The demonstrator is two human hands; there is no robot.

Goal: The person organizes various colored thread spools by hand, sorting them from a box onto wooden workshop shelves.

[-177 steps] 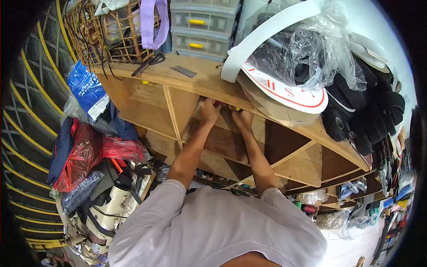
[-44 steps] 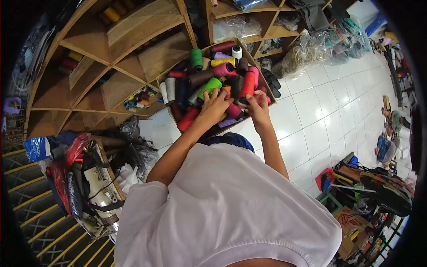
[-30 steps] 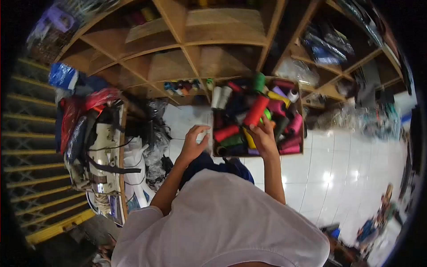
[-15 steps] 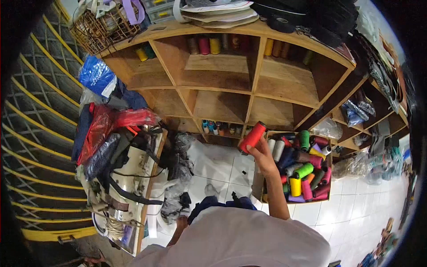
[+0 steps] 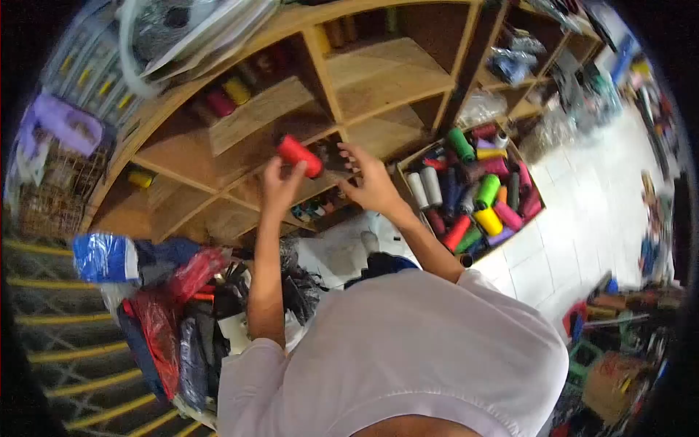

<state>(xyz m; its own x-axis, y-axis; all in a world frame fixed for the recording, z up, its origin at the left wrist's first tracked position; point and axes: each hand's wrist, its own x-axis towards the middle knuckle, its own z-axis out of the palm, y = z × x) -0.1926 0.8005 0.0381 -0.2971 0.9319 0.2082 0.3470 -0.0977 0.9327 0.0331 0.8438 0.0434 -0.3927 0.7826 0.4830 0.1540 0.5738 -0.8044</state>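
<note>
A red spool of thread (image 5: 299, 156) is held tilted in my left hand (image 5: 280, 186), in front of the wooden shelf unit (image 5: 328, 95). My right hand (image 5: 373, 182) is a short way to the right of the spool, fingers apart and holding nothing. To the right of that hand, a box (image 5: 535, 213) on the tiled floor is heaped with thread spools of many colours, among them a green spool (image 5: 460, 145), a lime spool (image 5: 487, 191) and a yellow spool (image 5: 489, 221).
Dark red and yellow spools (image 5: 236, 91) stand inside an upper shelf compartment. Plastic-wrapped red cloth (image 5: 156, 328) and a blue package (image 5: 105, 256) are piled at left. Clear plastic bags (image 5: 553, 131) lie beyond the box. Mixed clutter (image 5: 611, 364) fills the lower right.
The red spool has passed from my right hand to my left, which has come up from low beside my body. My right hand is now free and open. The view has turned.
</note>
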